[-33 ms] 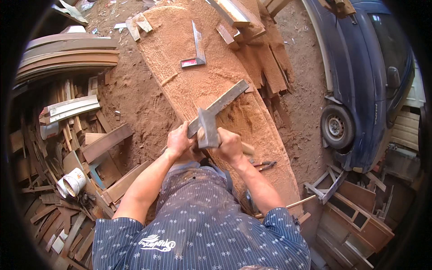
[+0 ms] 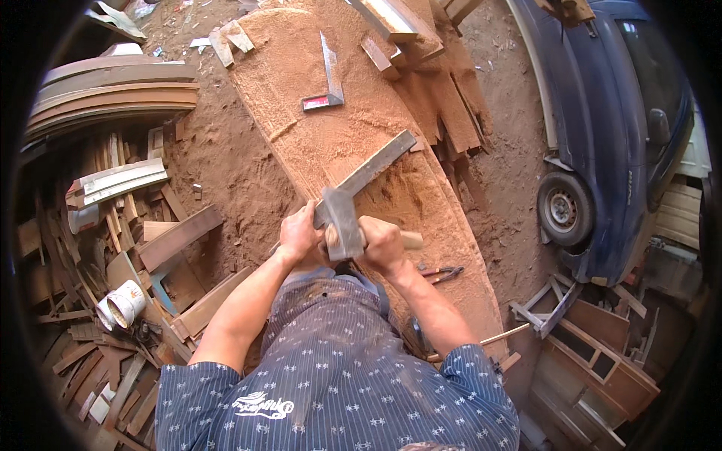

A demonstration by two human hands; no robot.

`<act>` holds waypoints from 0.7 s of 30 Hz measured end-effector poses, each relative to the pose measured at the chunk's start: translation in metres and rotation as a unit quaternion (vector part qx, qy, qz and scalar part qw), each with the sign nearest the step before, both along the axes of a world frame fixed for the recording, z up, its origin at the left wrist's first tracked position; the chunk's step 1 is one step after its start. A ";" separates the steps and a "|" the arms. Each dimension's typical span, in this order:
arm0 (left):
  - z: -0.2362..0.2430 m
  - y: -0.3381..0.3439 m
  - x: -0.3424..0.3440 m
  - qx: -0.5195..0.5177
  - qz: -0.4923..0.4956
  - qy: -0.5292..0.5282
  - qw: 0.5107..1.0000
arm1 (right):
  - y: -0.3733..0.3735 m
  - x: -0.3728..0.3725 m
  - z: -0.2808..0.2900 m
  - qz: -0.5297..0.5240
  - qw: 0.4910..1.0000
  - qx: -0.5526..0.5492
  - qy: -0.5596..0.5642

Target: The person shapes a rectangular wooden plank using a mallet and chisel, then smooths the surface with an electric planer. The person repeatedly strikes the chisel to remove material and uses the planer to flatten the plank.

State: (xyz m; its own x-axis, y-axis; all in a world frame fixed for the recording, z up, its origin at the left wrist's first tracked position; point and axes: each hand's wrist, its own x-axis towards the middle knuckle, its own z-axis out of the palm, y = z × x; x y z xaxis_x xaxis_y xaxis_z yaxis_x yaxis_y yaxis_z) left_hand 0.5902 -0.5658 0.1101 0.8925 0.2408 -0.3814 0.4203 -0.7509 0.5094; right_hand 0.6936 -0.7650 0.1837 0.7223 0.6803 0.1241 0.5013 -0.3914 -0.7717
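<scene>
Near my body, my right hand [image 2: 383,244] grips a hammer [image 2: 344,222] by its pale wooden handle, whose end sticks out to the right of the fist. The hammer's large grey head covers part of a long, narrow piece of wood [image 2: 383,159] with a greyish face. My left hand [image 2: 299,231] is closed around the near end of that piece, which slants away to the far right over the bench. Beyond it, a try square [image 2: 323,102] with a metal blade lies on the sawdust. Pliers [image 2: 444,274] lie just right of my right forearm.
A sawdust-covered plank bench [image 2: 263,75] runs away from me. Timber pieces [image 2: 444,113] are stacked along its right side. Wood offcuts [image 2: 180,237] and a white bucket [image 2: 124,303] fill the left. A blue vehicle [image 2: 602,150] stands at right, near a wooden frame [image 2: 545,312].
The hammer head has come slightly down and left, toward my body, and its handle shows more to the right of my fist. My left hand stays in place on the piece of wood.
</scene>
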 end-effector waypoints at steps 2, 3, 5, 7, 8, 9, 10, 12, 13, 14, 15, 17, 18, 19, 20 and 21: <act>0.006 -0.001 0.002 0.004 -0.004 0.037 0.999 | -0.008 0.002 -0.013 0.043 0.998 0.006 -0.036; 0.012 -0.003 0.007 0.007 -0.008 0.050 0.999 | -0.016 0.008 -0.035 -0.006 0.998 -0.050 -0.024; 0.008 -0.006 0.004 0.013 -0.017 0.026 0.999 | -0.028 0.024 -0.061 -0.155 0.963 -0.217 0.047; 0.004 -0.008 0.006 0.031 -0.019 0.042 0.998 | -0.029 0.019 -0.075 -0.169 0.972 -0.158 0.035; 0.000 -0.006 0.010 0.037 -0.014 0.010 0.999 | -0.034 0.012 -0.081 -0.172 0.976 -0.132 0.033; -0.002 -0.007 -0.001 0.023 -0.015 0.021 0.999 | -0.035 -0.007 -0.073 -0.135 0.981 -0.128 0.047; 0.000 -0.006 0.001 0.014 -0.013 0.021 1.000 | -0.025 -0.010 -0.052 -0.097 0.987 -0.117 0.049; 0.002 -0.004 0.008 0.005 0.004 0.018 1.000 | -0.010 -0.003 -0.014 -0.011 0.998 -0.062 0.001; 0.003 -0.004 0.009 0.012 -0.007 0.024 1.000 | -0.017 -0.001 -0.030 -0.036 0.994 -0.096 0.026; 0.003 -0.004 0.011 0.019 -0.017 0.030 0.999 | -0.027 0.007 -0.060 -0.060 0.989 -0.128 0.051; 0.005 -0.005 0.016 0.024 -0.023 0.034 0.999 | -0.025 0.022 -0.061 -0.080 0.981 -0.162 0.074; 0.012 -0.006 0.019 0.008 -0.030 0.036 0.999 | -0.028 0.027 -0.055 -0.179 0.945 -0.263 0.071; 0.015 -0.009 0.016 0.006 -0.031 0.051 0.998 | -0.030 0.021 -0.049 -0.176 0.948 -0.251 0.082; 0.016 -0.010 0.014 0.004 -0.033 0.066 0.997 | -0.031 0.019 -0.044 -0.174 0.951 -0.238 0.092; 0.001 -0.007 0.016 0.027 -0.017 0.025 0.999 | -0.026 0.022 -0.043 -0.167 0.966 -0.185 0.063; -0.001 -0.008 0.016 0.023 -0.011 0.023 0.999 | -0.023 0.017 -0.039 -0.132 0.976 -0.164 0.050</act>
